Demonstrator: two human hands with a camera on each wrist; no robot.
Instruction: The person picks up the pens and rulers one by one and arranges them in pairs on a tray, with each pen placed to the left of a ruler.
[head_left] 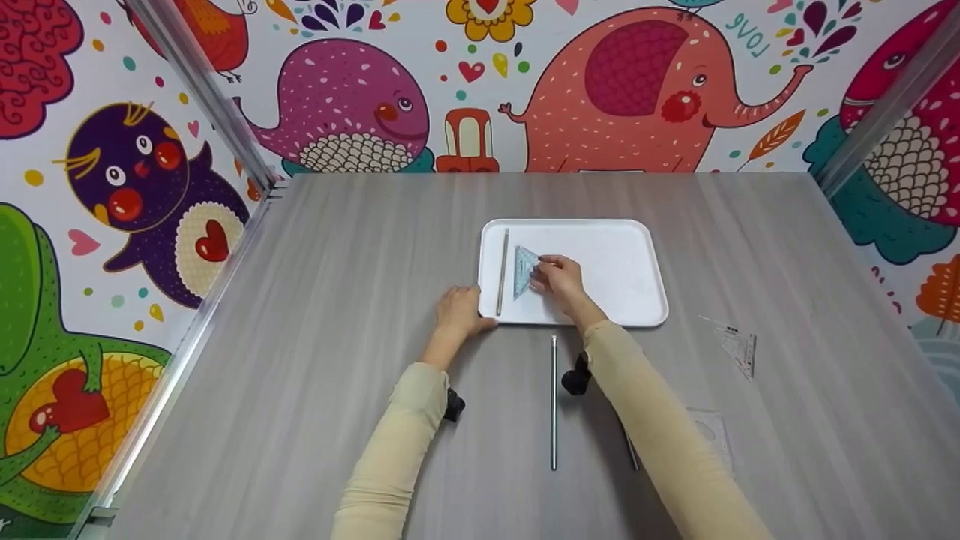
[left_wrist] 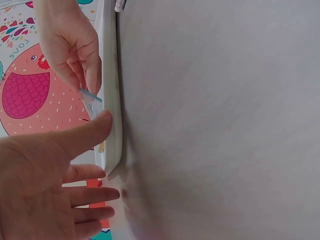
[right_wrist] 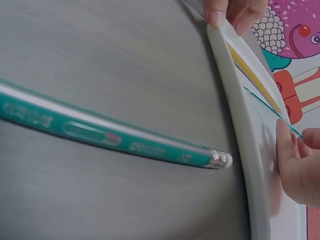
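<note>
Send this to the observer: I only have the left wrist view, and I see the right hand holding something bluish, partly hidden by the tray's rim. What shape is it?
Observer: From the head view, it's a triangle: the right hand is holding a blue set square.
Operator: Thanks. My view shows no second one. Is there another anywhere?
Observer: Yes, the head view shows a clear set square on the table, to the right of the tray.
</note>
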